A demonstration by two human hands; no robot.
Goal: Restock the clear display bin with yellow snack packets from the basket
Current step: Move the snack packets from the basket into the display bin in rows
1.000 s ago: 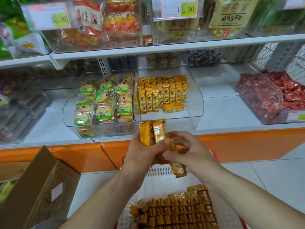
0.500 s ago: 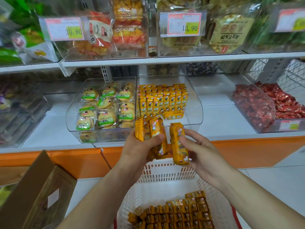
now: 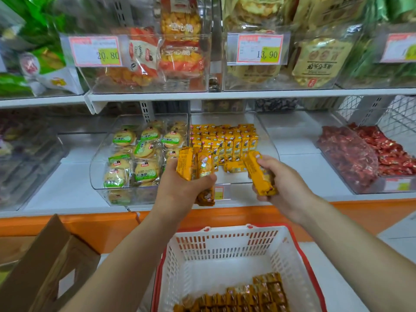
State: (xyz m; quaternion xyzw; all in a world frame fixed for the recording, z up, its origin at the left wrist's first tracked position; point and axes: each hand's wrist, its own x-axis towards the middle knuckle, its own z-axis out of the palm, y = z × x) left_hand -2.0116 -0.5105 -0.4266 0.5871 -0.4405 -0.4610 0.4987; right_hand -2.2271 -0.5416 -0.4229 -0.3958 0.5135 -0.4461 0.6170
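Holding a small bunch of yellow snack packets (image 3: 195,165) upright in my left hand (image 3: 180,190), fingers curled round their lower halves. My right hand (image 3: 287,188) grips a single yellow packet (image 3: 258,174), tilted, top end toward the clear display bin (image 3: 269,143). Both hands sit in front of the bin's low front wall, above the white basket (image 3: 225,248).

Packets: oblong, glossy yellow-orange wrappers with a cartoon figure and a dark patch on the face; print too small to read.

Bin contents: stocked packets (image 3: 227,140) standing upright in rows at the back, and a flat packet (image 3: 234,167) lying in front of them.

Basket contents: spare packets (image 3: 247,296) laid in rows at its near end.

The neighbour bin (image 3: 101,158) on the left holds round green-labelled biscuits (image 3: 144,149).
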